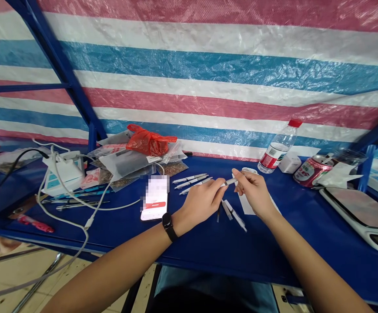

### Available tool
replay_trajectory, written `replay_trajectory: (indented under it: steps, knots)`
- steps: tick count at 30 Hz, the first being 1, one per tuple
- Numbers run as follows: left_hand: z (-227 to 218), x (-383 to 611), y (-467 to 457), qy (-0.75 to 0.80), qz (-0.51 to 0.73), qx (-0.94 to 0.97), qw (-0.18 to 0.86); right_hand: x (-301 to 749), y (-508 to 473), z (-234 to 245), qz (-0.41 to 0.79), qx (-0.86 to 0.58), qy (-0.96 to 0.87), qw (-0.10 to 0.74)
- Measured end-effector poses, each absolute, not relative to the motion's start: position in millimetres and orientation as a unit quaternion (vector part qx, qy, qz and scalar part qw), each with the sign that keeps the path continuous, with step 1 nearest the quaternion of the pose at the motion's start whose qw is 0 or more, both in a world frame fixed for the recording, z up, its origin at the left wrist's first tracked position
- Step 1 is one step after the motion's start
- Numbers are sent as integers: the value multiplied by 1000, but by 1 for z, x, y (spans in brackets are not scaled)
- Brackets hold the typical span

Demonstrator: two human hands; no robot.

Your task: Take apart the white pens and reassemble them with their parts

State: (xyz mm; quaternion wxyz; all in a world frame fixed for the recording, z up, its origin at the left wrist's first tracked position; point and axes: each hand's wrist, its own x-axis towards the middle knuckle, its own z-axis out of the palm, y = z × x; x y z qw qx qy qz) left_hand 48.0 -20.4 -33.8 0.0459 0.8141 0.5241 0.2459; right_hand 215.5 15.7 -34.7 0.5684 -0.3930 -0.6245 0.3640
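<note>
Between my two hands is a white pen (230, 181), held level above the blue table. My left hand (205, 199) pinches its left end, and my right hand (251, 191) grips the other end between thumb and fingers. Just below the hands lie loose white pen parts (237, 216) and a thin dark piece (218, 214). Several white pens (191, 178) lie in a row beyond my left hand. Behind my right hand a white sheet of paper (247, 208) and a small round white container (249, 171) are partly covered.
A lit phone (154, 211) lies left of my hands. Farther left are a power strip (63, 171), cables, blue pens (78, 193) and plastic bags (128, 167) with a red bag (149, 141). A bottle (277, 150), a can (311, 170) and a scale (361, 208) stand right.
</note>
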Motion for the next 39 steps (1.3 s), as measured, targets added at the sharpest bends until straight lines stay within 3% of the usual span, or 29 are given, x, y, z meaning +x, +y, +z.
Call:
replay_trajectory:
  steps: [6,12,18,23,30,35,39]
  knots:
    - [-33,44,-16,544,263,795,46,219,15,-27,490,-337,-608,527]
    - [-36,45,-19,505,230,832,-11,218,18,-35,376,-399,-662,512]
    - [-35,43,-20,521,243,818,0,219,18,-34,457,-364,-643,496]
    - [-36,43,-21,509,219,832,-20,218,18,-38,382,-414,-657,502]
    - [-34,42,-19,523,234,820,-6,221,16,-30,430,-371,-668,480]
    - [-37,41,-19,508,200,836,-56,217,14,-31,350,-441,-684,463]
    - [-38,41,-17,518,212,824,-87,219,18,-36,393,-465,-658,444]
